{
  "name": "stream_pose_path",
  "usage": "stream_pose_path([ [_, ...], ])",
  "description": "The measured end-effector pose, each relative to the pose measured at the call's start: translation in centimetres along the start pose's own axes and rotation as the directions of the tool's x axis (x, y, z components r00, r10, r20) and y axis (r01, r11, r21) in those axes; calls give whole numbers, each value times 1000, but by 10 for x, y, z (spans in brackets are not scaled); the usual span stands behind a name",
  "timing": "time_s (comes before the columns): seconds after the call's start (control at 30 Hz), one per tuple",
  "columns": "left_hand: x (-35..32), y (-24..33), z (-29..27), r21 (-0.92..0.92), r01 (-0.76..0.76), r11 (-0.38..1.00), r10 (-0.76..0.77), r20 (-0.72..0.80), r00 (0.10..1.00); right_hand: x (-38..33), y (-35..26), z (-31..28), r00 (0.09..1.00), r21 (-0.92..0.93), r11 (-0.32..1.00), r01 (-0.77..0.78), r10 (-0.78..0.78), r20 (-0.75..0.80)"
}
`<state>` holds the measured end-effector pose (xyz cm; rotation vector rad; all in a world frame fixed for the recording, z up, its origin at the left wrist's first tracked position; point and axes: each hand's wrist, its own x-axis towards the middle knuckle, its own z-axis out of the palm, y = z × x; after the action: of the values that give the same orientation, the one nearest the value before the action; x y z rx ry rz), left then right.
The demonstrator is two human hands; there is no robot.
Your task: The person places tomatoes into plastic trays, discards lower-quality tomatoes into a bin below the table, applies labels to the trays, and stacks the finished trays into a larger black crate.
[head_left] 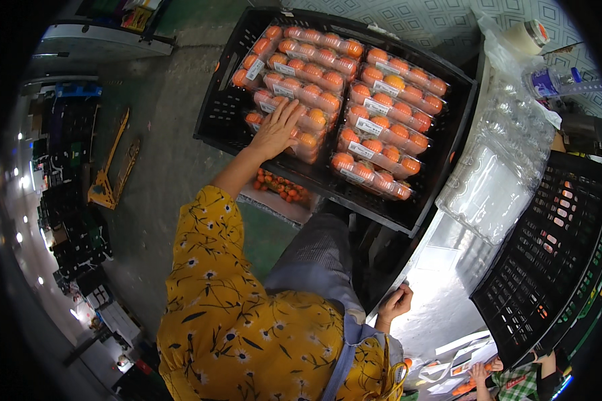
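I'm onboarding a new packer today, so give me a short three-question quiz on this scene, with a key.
1. True or false: the left hand rests on a clear pack of orange fruit inside the black crate.
2. What does the right hand touch? A) the stack of empty clear trays B) the edge of the white table C) the plastic bottle
3. Fill in: the packs in the crate lie in ___ columns.

Key: 1 true; 2 B; 3 two.
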<state>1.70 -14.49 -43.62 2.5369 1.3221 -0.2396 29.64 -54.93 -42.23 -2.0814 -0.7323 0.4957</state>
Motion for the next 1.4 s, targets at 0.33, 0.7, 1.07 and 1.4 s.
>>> stream_pose_path([
  [0.33, 70, 3, -37, 35, 38, 999, -32, -162, 986, 8, -7, 5, 993, 5, 996, 89, -89, -83],
  [0.7, 107, -1, -17, 68, 3, 998, 13, -233, 972, 0, -9, -1, 999, -37, 998, -53, 53, -8],
  [1.07, 204, 50, -51, -7, -316, 949, 261, -547, 795, 11, -5, 3, 991, -73, 995, 71, -79, -109],
  [1.4, 124, 250, -82, -382, -595, 707, 187, -710, 678, 21, -4, -7, 987, -38, 997, 73, -78, -137],
])
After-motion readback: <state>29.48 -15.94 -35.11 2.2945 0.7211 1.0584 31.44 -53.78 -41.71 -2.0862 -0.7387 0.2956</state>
